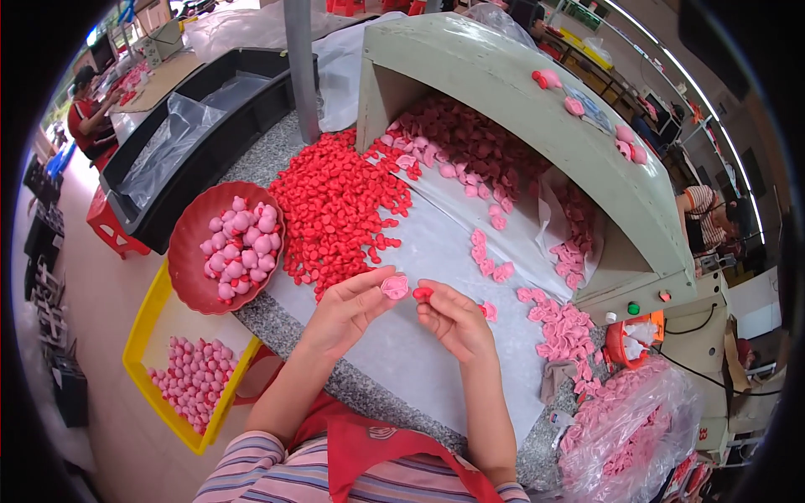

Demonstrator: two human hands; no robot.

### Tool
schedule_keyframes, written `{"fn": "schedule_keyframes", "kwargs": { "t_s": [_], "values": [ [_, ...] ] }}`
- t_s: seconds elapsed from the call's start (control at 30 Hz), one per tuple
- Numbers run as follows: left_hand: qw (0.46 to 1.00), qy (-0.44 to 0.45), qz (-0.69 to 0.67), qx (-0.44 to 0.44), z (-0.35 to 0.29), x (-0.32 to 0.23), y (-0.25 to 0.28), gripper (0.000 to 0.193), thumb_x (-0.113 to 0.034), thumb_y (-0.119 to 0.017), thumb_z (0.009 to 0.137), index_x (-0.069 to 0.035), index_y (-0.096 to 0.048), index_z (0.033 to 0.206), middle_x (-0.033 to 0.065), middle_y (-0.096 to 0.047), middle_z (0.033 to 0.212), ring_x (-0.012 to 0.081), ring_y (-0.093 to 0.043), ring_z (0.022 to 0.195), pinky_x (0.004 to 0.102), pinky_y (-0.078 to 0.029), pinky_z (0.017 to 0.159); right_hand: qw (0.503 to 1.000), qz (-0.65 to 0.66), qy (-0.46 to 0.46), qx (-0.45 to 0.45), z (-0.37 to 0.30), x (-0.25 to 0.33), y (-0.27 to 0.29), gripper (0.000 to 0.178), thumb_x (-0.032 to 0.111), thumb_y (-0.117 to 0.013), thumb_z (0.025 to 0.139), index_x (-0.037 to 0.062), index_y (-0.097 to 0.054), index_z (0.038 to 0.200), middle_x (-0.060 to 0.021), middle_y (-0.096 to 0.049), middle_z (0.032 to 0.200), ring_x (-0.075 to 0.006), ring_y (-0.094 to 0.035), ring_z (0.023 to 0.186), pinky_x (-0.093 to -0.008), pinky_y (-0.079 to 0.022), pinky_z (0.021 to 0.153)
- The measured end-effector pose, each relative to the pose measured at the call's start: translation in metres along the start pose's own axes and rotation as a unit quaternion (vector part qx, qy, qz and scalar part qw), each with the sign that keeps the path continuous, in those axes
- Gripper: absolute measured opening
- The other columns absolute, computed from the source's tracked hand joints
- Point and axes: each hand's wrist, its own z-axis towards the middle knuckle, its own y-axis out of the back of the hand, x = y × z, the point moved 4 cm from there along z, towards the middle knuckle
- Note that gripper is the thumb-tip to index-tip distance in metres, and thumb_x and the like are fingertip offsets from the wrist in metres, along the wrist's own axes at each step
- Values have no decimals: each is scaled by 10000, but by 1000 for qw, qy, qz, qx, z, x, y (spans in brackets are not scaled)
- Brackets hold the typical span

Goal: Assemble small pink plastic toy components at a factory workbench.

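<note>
Over the white-covered table, my left hand (342, 312) pinches a small hollow pink piece (394, 287) between thumb and fingertips. Just to its right, my right hand (457, 318) grips a small red piece (423, 293); the two pieces are close but apart. Beyond my left hand spreads a large heap of small red pieces (331, 214). Loose pink pieces (558, 327) lie to the right of my hands, and one pink piece with a red part (487, 311) rests beside my right hand. A red scalloped bowl (186, 281) at the left contains joined pink-and-red pieces (243, 247).
A pale green tunnel-shaped machine (537, 92) arches over darker pink pieces at the back. Left stand a black tray (159, 230) and a yellow-rimmed tray (138, 360) with joined pieces. A plastic bag (671, 394) of pink pieces and a red basket (620, 348) sit right. A metal post (302, 75) rises behind.
</note>
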Motion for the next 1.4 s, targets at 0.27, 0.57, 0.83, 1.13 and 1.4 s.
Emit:
{"fn": "schedule_keyframes", "kwargs": {
  "t_s": [0.27,0.57,0.83,1.13,1.4],
  "values": [
    [990,-64,125,29,-5,13,-40,333,10,-576,809,34,-525,1138,146,-567,1129,201,-559,1031,306,-450,900,951,-214,219,-46,-56,25,-12,304,-68,-605,764,-44,-557,1063,-133,-592,1037,-163,-603,872,-262,-518,763],
    [979,-101,166,65,-15,18,-52,327,63,-605,758,28,-561,1080,144,-571,1113,181,-562,1001,300,-455,869,761,-500,387,-142,-80,39,-50,284,-40,-729,653,-21,-617,913,-93,-601,913,-143,-618,780,-239,-522,672],
    [977,-102,177,53,-13,20,-50,204,43,-629,751,9,-563,941,102,-576,964,147,-575,883,273,-481,778,740,-541,375,-140,-84,32,-63,314,-14,-754,624,-6,-631,913,-61,-584,844,-104,-573,652,-214,-487,579],
    [986,5,140,93,0,40,-35,174,-4,-659,756,-24,-537,879,44,-553,848,117,-580,779,239,-485,681,716,-589,327,-183,-79,28,-56,237,25,-748,648,0,-621,845,-16,-558,723,-54,-474,524,-201,-387,465],
    [984,91,134,70,-2,45,-35,115,-30,-614,803,-8,-557,901,64,-598,850,114,-593,745,247,-498,623,898,-405,141,-100,-63,23,-17,230,38,-733,690,2,-616,885,56,-516,635,-20,-421,507,-184,-347,466]
  ]
}}
